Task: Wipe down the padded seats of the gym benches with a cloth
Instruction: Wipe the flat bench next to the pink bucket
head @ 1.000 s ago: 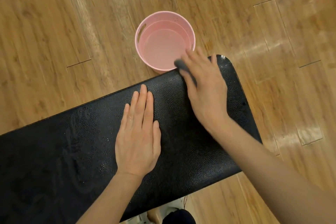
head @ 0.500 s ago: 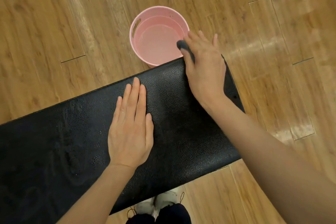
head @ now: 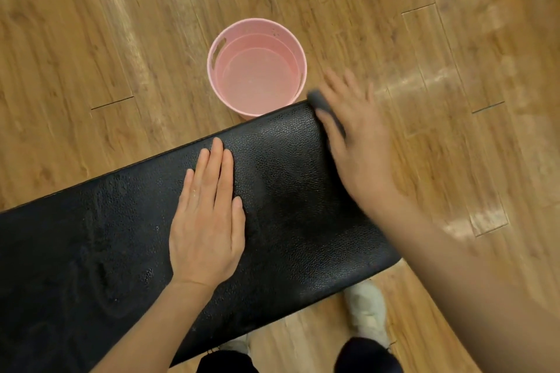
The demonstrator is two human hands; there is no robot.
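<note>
A black padded bench seat runs across the view from lower left to the right. My left hand lies flat on its middle, fingers straight and together. My right hand is at the seat's right end, blurred by motion, its straight fingers pressing a dark grey cloth onto the far right corner. Only a strip of the cloth shows beside the hand. Wet streaks mark the seat's left part.
A pink bucket holding water stands on the wooden floor just beyond the seat's far edge, left of my right hand. My white shoes show below the near edge of the bench.
My right hand has slid the cloth to the right along the far edge, off the bucket's rim and onto the seat's end corner. My left hand has stayed flat in place.
</note>
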